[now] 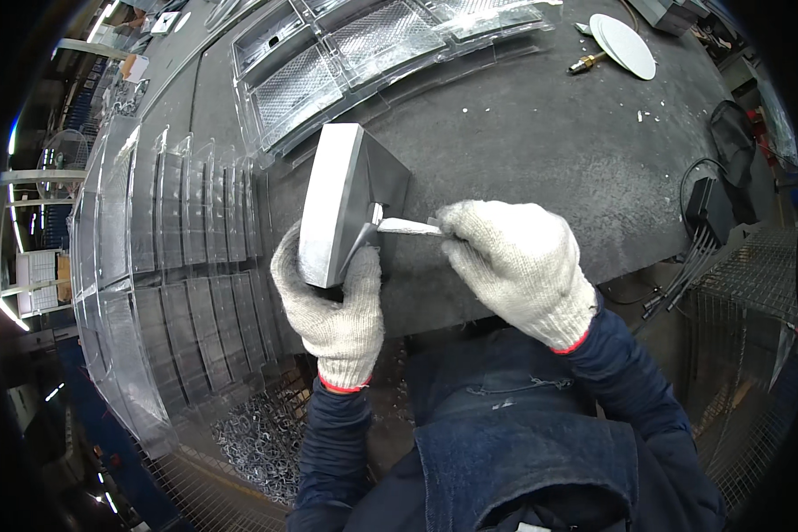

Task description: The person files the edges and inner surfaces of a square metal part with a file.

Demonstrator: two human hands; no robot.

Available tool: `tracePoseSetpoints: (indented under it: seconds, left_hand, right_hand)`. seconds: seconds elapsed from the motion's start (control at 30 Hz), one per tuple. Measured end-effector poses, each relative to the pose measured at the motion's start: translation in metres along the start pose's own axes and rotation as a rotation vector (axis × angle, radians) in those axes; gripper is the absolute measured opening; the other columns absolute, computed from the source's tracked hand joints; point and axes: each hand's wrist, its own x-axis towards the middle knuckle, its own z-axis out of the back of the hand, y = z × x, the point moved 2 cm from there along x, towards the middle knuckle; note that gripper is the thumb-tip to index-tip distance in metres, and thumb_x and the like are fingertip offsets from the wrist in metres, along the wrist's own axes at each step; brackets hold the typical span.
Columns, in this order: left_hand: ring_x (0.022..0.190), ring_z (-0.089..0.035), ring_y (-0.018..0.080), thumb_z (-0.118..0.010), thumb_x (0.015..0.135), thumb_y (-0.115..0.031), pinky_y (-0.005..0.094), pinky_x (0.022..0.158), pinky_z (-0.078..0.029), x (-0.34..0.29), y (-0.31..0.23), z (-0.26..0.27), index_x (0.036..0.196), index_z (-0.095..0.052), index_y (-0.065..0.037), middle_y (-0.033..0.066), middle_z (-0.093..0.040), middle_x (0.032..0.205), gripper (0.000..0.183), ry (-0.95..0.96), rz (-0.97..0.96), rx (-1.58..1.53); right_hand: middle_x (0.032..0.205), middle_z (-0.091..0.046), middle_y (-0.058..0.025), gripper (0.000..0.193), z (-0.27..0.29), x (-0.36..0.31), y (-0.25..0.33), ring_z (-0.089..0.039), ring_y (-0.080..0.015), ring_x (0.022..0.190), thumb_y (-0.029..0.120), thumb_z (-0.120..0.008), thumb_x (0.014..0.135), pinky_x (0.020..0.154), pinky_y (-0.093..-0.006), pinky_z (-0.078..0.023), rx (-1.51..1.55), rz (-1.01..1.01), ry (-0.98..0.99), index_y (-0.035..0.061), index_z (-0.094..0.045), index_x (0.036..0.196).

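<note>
My left hand (337, 310), in a white knitted glove with a red cuff edge, grips a box-shaped metal piece (330, 199) from below. The piece is tilted on the dark worktop (523, 160), with a bright flat face to the left and a darker hollow-looking side to the right. Pinched in my gloved right hand (523, 266) is a flat, light-grey narrow strip (408, 228). Its far end meets the right side of the metal piece. Whether the strip is a tool or a loose part, I cannot tell.
Stacked clear plastic trays (186, 257) stand at the left, and another clear tray (381, 53) lies at the back. White discs (625, 46) rest beside a brass fitting (585, 64). Small metal pieces (266, 448) fill a space below left. Black cloth (731, 160) hangs at the right.
</note>
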Motion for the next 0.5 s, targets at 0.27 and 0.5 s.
tracePoseSetpoints:
  seconds: [0.27,0.5]
  left_hand:
    - [0.135,-0.063,0.0274,-0.095,0.091,-0.015,0.0451,0.120,-0.050,-0.005,0.001,0.000,0.156,-0.053,0.002,0.0163,-0.063,0.145,0.079,0.057,-0.089,0.112]
    - [0.135,-0.063,0.0262,-0.096,0.090,-0.014,0.0439,0.120,-0.050,-0.007,0.003,0.000,0.155,-0.054,0.002,0.0161,-0.063,0.145,0.078,0.051,-0.086,0.108]
  right_hand:
    - [0.095,-0.080,-0.0147,0.028,0.016,-0.009,-0.001,-0.082,-0.0313,0.085,0.012,-0.085,0.091,0.076,-0.0383,-0.064,0.149,-0.265,0.036,0.0056,-0.076,0.117]
    - [0.103,-0.081,-0.0147,0.028,0.013,-0.006,-0.013,-0.081,-0.0250,0.091,0.007,-0.085,0.089,0.085,-0.0356,-0.064,0.393,-0.475,0.151,0.0010,-0.078,0.115]
